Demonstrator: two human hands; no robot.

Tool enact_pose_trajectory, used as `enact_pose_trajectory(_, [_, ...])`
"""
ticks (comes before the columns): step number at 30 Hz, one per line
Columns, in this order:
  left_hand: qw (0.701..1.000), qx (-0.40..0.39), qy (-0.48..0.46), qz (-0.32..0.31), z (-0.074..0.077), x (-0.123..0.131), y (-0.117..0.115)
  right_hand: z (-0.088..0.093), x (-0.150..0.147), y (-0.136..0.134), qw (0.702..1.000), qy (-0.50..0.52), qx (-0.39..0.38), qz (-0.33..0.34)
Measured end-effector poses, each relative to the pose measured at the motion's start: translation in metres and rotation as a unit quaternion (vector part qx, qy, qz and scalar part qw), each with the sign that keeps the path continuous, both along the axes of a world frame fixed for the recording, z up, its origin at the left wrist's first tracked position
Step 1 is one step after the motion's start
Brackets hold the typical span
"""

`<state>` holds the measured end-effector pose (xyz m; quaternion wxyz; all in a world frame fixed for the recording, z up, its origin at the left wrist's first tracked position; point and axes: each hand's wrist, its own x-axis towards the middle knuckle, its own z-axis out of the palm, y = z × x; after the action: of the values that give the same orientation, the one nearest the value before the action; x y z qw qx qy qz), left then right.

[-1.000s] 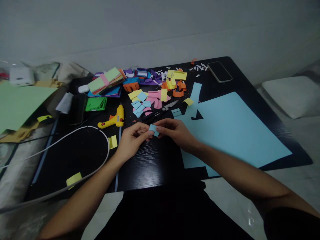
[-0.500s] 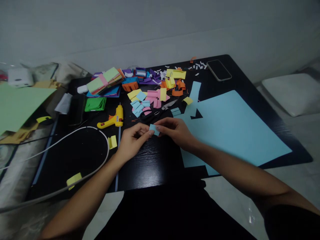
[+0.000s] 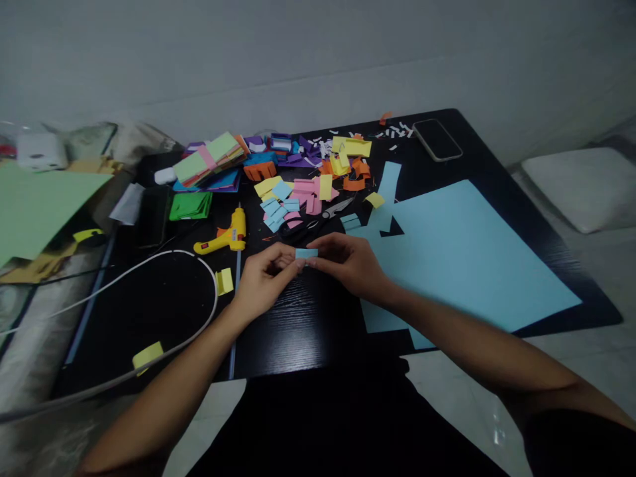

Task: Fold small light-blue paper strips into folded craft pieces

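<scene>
A small light-blue paper piece (image 3: 307, 254) is pinched between both hands above the black table, its long side running left to right. My left hand (image 3: 265, 275) grips its left end with thumb and fingers. At its right end, my right hand (image 3: 350, 265) holds it the same way. Just beyond the hands lie black-handled scissors (image 3: 318, 222), partly open. Behind them is a pile of folded light-blue pieces (image 3: 278, 212) mixed with pink pieces (image 3: 311, 195) and yellow ones. Large light-blue sheets (image 3: 462, 258) spread out under and beside my right forearm.
A yellow glue gun (image 3: 226, 235) lies left of the hands, near a looping white cable (image 3: 216, 298). Stacked coloured paper (image 3: 209, 162) and a green bundle (image 3: 191, 207) sit at the back left. A phone (image 3: 437, 140) rests at the back right beside white paper scraps (image 3: 397, 130).
The blue paper piece has turned from a tilted position to lie level between the fingers and now looks shorter in height. Both hands have stayed almost in place.
</scene>
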<state>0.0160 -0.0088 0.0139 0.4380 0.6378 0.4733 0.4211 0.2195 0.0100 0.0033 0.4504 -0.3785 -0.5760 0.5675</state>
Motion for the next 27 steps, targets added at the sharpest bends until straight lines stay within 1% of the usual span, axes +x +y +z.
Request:
enact_pose_trajectory(3, [1.000,0.012,0.002,0.010,-0.0009,0.0017,-0.0019,-0.0018,-0.0005,-0.0014,0.999,-0.020,0.022,-0.028])
enact_pose_trajectory(6, [0.999,0.027,0.013,0.023,-0.0021,0.0036,-0.0036,-0.0029,-0.0014,-0.0012,0.999,-0.016,0.015,-0.047])
enact_pose_trajectory(11, [0.999,0.028,-0.004,0.030,-0.0024,0.0049,-0.0037,-0.0031,-0.0009,0.0027,0.999,0.015,-0.048,0.020])
enact_pose_trajectory(13, [0.999,0.018,-0.014,0.023,-0.0019,0.0046,-0.0030,-0.0033,-0.0004,0.0030,0.998,0.014,-0.055,0.026])
enact_pose_trajectory(17, [1.000,0.010,0.008,0.019,-0.0025,0.0027,-0.0024,-0.0036,0.0003,0.0010,0.999,-0.014,-0.034,0.024])
enact_pose_trajectory(20, [0.999,0.014,0.029,0.031,-0.0038,0.0016,-0.0032,-0.0028,0.0002,-0.0008,0.999,-0.046,-0.014,0.019])
enact_pose_trajectory(23, [0.999,0.023,0.030,0.037,-0.0037,0.0018,-0.0043,-0.0005,-0.0004,-0.0022,0.997,-0.073,0.009,0.009])
enact_pose_trajectory(27, [0.999,0.026,0.021,0.022,-0.0020,0.0029,-0.0045,0.0031,-0.0012,-0.0033,0.998,-0.062,0.009,0.009])
